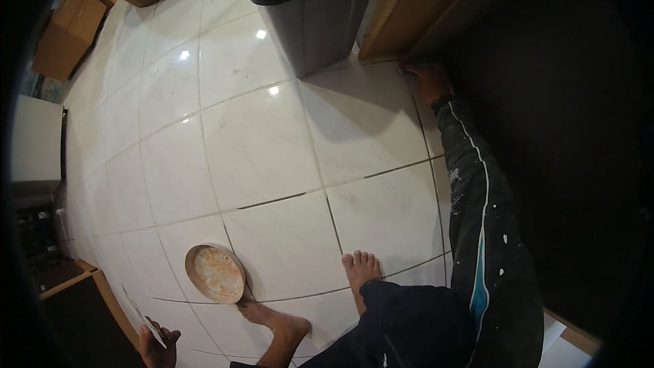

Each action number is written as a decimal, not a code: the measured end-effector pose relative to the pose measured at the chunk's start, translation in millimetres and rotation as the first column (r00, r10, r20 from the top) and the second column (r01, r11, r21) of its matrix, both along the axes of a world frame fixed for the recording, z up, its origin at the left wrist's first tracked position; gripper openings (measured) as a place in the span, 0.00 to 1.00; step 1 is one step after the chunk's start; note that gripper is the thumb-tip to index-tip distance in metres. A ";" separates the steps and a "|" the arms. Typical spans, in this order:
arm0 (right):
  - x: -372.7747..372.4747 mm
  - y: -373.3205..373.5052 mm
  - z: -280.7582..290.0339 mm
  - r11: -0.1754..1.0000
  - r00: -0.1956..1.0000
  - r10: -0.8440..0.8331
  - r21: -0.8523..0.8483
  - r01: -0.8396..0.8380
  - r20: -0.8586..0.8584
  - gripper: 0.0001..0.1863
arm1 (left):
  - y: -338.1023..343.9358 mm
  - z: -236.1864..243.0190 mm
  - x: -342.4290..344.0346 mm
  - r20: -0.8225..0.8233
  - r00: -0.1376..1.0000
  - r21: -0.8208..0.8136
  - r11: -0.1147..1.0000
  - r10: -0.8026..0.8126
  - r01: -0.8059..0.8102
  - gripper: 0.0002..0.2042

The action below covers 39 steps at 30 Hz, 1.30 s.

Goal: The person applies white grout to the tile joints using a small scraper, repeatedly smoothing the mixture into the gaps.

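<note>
My left hand (pixel 160 347), at the lower left, is closed round a thin, flat, whitish plate (pixel 144 313) seen nearly edge-on. To its right on the floor sits a round beige bowl (pixel 192 276), coated inside with a whitish, orange-streaked paste (pixel 218 274). My right arm, in a dark sleeve (pixel 470 184) with a pale stripe and white smears, reaches far forward. At its end my right hand (pixel 432 84) is low beside the foot of a wooden frame (pixel 388 34), by a dark upright surface (pixel 545 109). Dim light hides most of its fingers and anything in them.
A grey bin with a black lid (pixel 317 31) stands ahead on white floor tiles (pixel 262 136). My bare feet (pixel 361 266) are near the bowl. Cardboard boxes (pixel 68 31), a white cabinet (pixel 37 140) and a wood-edged dark unit (pixel 82 320) line the left side.
</note>
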State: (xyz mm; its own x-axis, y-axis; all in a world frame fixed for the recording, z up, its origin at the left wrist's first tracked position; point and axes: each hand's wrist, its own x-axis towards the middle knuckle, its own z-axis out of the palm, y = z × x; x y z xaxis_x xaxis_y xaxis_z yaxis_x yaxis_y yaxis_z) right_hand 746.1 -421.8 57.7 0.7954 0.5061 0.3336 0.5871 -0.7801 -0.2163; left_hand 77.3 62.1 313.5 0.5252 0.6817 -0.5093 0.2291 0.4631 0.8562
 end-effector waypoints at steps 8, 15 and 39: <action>-11.3 4.4 18.1 0.995 0.999 -0.016 -0.096 0.019 0.033 0.27 | -0.4 -1.7 -7.0 -0.030 0.999 0.013 1.000 0.013 -0.013 0.12; -8.0 -18.1 -14.1 0.968 0.956 0.234 0.130 -0.213 -0.178 0.27 | 1.2 -11.3 7.6 -0.032 0.998 -0.024 0.998 -0.055 0.054 0.12; -30.6 47.3 -41.6 0.939 0.945 -0.318 -0.162 0.303 -0.077 0.20 | 11.9 4.5 -6.0 0.087 0.995 0.034 0.998 -0.051 0.049 0.14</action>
